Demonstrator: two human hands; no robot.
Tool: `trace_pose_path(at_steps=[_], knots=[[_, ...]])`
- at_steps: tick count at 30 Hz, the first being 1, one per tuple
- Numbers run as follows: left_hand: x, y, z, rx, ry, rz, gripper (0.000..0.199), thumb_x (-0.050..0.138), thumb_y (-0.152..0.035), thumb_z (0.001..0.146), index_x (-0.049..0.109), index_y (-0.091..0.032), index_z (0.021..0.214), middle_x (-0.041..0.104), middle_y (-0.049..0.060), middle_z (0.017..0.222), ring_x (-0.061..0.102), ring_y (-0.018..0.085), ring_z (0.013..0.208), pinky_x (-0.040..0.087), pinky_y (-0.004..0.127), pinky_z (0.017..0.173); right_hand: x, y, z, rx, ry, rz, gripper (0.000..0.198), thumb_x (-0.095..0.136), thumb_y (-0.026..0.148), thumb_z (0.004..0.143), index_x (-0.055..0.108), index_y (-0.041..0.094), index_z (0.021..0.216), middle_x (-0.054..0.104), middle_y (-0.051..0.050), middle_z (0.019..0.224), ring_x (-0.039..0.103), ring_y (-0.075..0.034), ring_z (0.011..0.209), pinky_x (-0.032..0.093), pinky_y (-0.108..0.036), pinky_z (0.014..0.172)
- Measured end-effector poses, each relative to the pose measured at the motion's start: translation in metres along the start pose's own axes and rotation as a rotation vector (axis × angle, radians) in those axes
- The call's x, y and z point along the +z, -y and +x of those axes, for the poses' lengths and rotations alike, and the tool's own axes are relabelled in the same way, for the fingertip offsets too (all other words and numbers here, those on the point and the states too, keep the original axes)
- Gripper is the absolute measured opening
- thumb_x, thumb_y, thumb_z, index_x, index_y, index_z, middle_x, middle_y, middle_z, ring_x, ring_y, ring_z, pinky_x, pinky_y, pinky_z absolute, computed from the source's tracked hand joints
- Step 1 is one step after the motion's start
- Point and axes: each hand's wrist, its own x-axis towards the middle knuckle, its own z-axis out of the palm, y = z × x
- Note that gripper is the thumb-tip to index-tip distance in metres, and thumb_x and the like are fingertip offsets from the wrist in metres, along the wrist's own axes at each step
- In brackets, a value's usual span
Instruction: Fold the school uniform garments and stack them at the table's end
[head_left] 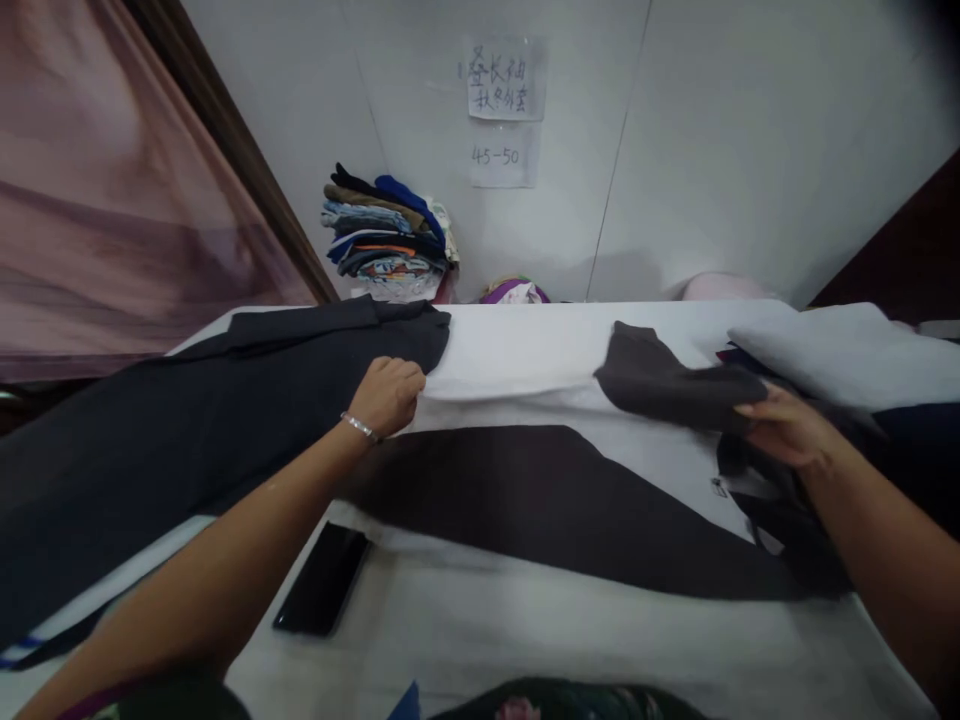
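Observation:
A garment in white and dark grey-brown cloth [517, 490] lies spread before me, with a metal zip pull [718, 488] near its right end. My left hand [388, 396], a bracelet on its wrist, is closed on the upper left edge of the white part. Between the fingers and thumb of my right hand [786, 425] is a dark grey-brown section of the same garment, lifted and slightly blurred. This raised section [667, 385] reaches leftwards over the white fabric. Part of the garment's right end is hidden behind my right forearm.
Dark trousers-like cloth [202, 410] covers the table's left side. A black phone [324, 580] lies near me. More clothes [847, 350] are heaped at right. Behind the white table [465, 640] stand a stack of folded clothes [390, 235] and a wall with paper notes [506, 80].

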Motion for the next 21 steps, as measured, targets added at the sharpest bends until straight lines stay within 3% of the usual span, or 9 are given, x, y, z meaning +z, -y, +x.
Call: trace_pose_path(at_steps=[3, 5, 11, 14, 17, 21], knots=[[0.020, -0.017, -0.039, 0.075, 0.052, -0.069, 0.021, 0.046, -0.006, 0.072, 0.060, -0.019, 0.080, 0.061, 0.009, 0.090, 0.053, 0.023, 0.096, 0.030, 0.040, 0.094, -0.001, -0.035, -0.038, 0.165, 0.101, -0.003, 0.032, 0.068, 0.021, 0.057, 0.066, 0.024, 0.089, 0.071, -0.008, 0.098, 0.065, -0.028, 0.093, 0.051, -0.035, 0.082], [0.032, -0.025, -0.051, 0.070, 0.072, -0.112, 0.026, 0.045, -0.003, 0.069, 0.060, -0.019, 0.083, 0.062, 0.008, 0.090, 0.054, 0.022, 0.094, 0.031, 0.039, 0.094, 0.002, -0.049, -0.049, 0.203, 0.164, 0.043, 0.030, 0.073, 0.023, 0.058, 0.067, 0.024, 0.087, 0.072, -0.006, 0.096, 0.066, -0.027, 0.093, 0.051, -0.034, 0.084], [0.028, -0.027, -0.051, 0.019, 0.031, -0.083, 0.024, 0.045, -0.003, 0.074, 0.060, -0.017, 0.087, 0.061, 0.011, 0.093, 0.056, 0.023, 0.090, 0.037, 0.037, 0.081, 0.019, -0.039, -0.046, 0.315, 0.062, 0.141, 0.007, 0.067, 0.023, 0.075, 0.068, 0.017, 0.080, 0.072, -0.007, 0.080, 0.067, -0.018, 0.071, 0.055, -0.023, 0.066], [0.023, -0.028, -0.055, -0.008, -0.011, -0.058, 0.023, 0.044, -0.005, 0.078, 0.061, -0.016, 0.088, 0.061, 0.011, 0.095, 0.055, 0.024, 0.092, 0.037, 0.038, 0.082, 0.025, -0.037, -0.050, 0.283, 0.024, 0.141, 0.009, 0.067, 0.016, 0.074, 0.068, 0.017, 0.083, 0.072, -0.007, 0.081, 0.067, -0.016, 0.066, 0.056, -0.022, 0.064], [0.028, -0.031, -0.062, -0.039, 0.087, -0.081, 0.025, 0.043, -0.005, 0.080, 0.062, -0.017, 0.090, 0.062, 0.010, 0.097, 0.055, 0.023, 0.093, 0.039, 0.035, 0.080, 0.027, -0.047, -0.057, 0.244, -0.012, 0.234, 0.021, 0.066, 0.011, 0.071, 0.068, 0.019, 0.091, 0.073, -0.007, 0.088, 0.069, -0.019, 0.072, 0.057, -0.025, 0.068], [0.032, -0.033, -0.063, -0.085, 0.156, -0.100, 0.025, 0.044, -0.006, 0.080, 0.064, -0.017, 0.090, 0.062, 0.010, 0.098, 0.055, 0.021, 0.094, 0.041, 0.031, 0.077, 0.027, -0.063, -0.061, 0.210, -0.104, 0.290, 0.023, 0.065, 0.010, 0.069, 0.069, 0.018, 0.090, 0.073, -0.008, 0.089, 0.069, -0.021, 0.077, 0.058, -0.026, 0.070]])
